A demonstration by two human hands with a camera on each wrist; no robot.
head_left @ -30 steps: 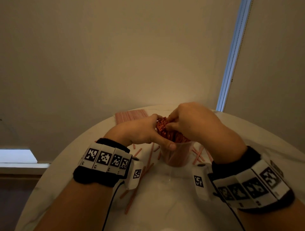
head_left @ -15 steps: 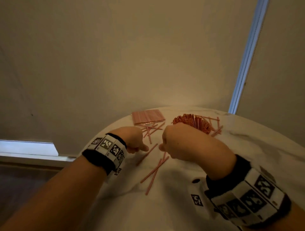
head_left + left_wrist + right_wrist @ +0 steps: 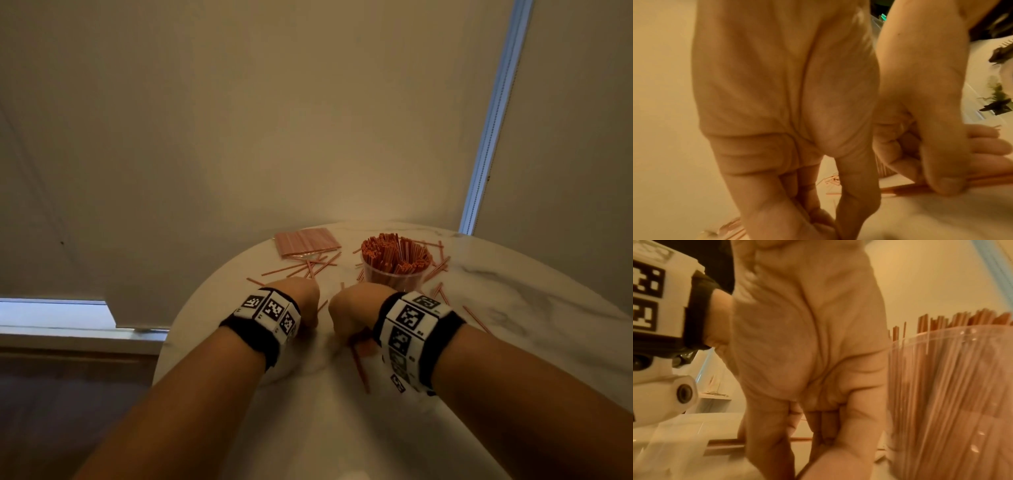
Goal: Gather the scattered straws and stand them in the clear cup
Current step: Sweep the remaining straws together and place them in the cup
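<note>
White marble tabletop point(image 3: 513, 308), round, against beige wall point(image 3: 239, 120); pale vertical strip point(image 3: 493, 113) at right. My two hands low near front edge: left hand point(image 3: 301, 301), fingers curled, hold unclear; right hand point(image 3: 356, 311), fingers point(image 3: 766, 443) curled round few straws point(image 3: 360, 368) on tabletop. One clear cup point(image 3: 394, 277) just beyond right hand, upright, packed with red-striped straws. One flat packet of straws point(image 3: 306, 241) behind left. Loose straws point(image 3: 308, 267) scattered round cup, too many to count.
</note>
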